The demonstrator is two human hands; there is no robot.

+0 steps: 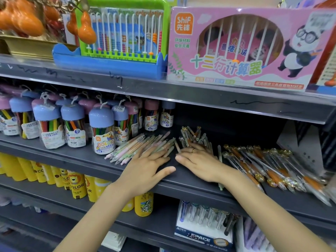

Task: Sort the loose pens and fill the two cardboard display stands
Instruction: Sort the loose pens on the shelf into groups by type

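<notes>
Flat on shelf point(87, 157), fingers straight: left hand point(145, 166), right hand point(200, 162).
Fingertips buried among pastel pens point(138, 144) and clear pens point(194, 137); grip undeterminable.

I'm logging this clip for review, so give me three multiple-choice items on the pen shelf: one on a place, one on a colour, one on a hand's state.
1. Where does the pile of pastel pens lie?
A. On the top shelf
B. On the middle shelf, right of the lidded crayon jars
C. In the box on the lower shelf

2. What colour are the barrels of the clear pens at the right?
A. Orange
B. Blue
C. Black

3. How is the left hand held?
A. Curled round one pen
B. Flat, fingers straight on the pastel pens
C. Hanging off the shelf

Answers: B, the pile sits beside the jars; A, orange shows inside the clear bodies; B, its fingers lie straight over the pens, like the right hand on its pile.
</notes>
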